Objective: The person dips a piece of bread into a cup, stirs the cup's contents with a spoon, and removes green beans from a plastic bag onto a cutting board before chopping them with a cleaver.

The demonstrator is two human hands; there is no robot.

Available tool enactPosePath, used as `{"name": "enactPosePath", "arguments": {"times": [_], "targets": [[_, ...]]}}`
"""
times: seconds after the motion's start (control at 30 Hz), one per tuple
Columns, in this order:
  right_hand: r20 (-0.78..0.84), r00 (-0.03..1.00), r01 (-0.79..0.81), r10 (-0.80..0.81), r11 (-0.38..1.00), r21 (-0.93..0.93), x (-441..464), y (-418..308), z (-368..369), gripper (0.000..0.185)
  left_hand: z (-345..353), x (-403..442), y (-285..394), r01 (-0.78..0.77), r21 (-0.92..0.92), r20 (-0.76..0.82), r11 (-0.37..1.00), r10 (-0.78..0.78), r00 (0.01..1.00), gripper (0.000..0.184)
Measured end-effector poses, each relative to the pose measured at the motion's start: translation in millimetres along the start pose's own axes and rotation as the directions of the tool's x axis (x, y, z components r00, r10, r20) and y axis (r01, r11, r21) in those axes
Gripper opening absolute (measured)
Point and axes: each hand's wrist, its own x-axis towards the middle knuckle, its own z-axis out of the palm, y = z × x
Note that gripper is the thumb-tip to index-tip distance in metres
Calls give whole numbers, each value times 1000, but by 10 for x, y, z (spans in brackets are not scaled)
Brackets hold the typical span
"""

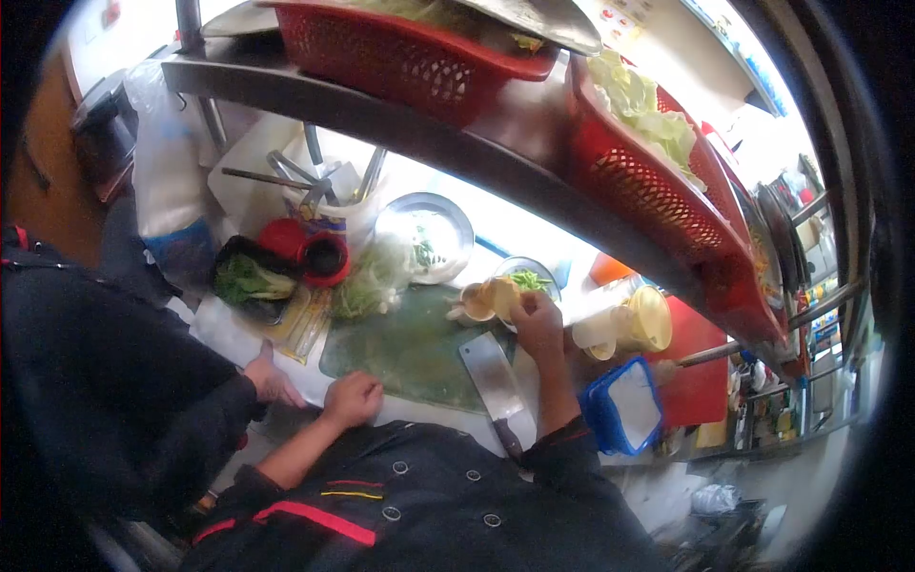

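My right hand (538,324) pinches a flat yellowish-brown piece (503,296), whose kind I cannot make out, beside a small brownish round container (476,301). Just behind it is a bowl of chopped green vegetables (527,279). My left hand (354,398) is curled into a fist at the front edge of the green cutting board (410,343), and nothing shows sticking out of it. A cleaver (493,377) lies at the board's right side, its dark handle toward me. Leafy greens in a clear bag (367,286) rest at the board's back left.
Overhead, a metal shelf (381,100) carries red baskets (648,162). A co-worker's hand (274,377) touches the counter edge at left. A blue-rimmed container (624,405), a red board (696,362) and yellowish tubs (648,319) stand right. A metal bowl (457,212) stands behind.
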Motion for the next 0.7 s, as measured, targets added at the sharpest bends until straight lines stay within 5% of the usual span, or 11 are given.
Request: {"name": "enactPosePath", "arguments": {"times": [0.33, 0.7], "targets": [[10, 980, -197, 197, 973, 120, -181, 63, 84, 27, 5, 18, -24, 20, 54, 23, 998, -21, 1000, 19], [-5, 993, -118, 119, 989, 87, -227, 179, 162, 26, 4, 43, 0, -40, 73, -1, 997, 40, 999, 15]]}}
